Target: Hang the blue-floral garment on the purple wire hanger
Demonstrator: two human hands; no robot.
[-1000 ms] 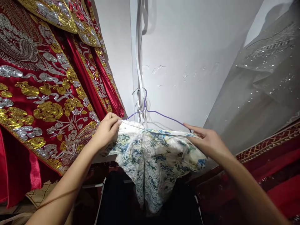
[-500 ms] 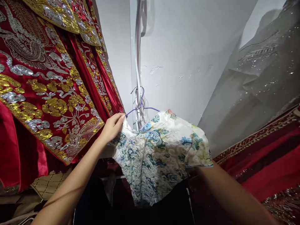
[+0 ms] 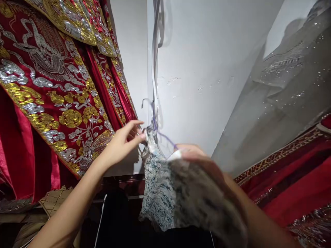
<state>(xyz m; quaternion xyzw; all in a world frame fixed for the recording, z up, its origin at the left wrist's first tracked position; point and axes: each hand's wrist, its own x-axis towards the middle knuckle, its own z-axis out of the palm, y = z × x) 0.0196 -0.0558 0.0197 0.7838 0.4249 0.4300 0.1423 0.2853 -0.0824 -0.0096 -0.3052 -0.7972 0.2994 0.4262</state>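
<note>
"One shirt (image 3: 161, 193), one hanger (image 3: 166, 137), one left hand (image 3: 126, 143), one right hand (image 3: 195, 151). What's around?"

"One red gown (image 3: 72, 100) at ten o'clock, one sheer sparkly cloth (image 3: 287, 86) at two. The shirt hides part of the hanger."

"Grips?"

"Left thumb and index finger stand apart at the shirt's edge; whether the curled fingers pinch it, I can't tell. Shirt's at four o'clock from them. Right is blurred, can't tell; shirt drops at seven o'clock."

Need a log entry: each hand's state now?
Left hand: thumb at floral blouse; pinch cannot be told.
Right hand: blurred at purple hanger; grip cannot be told.
</note>
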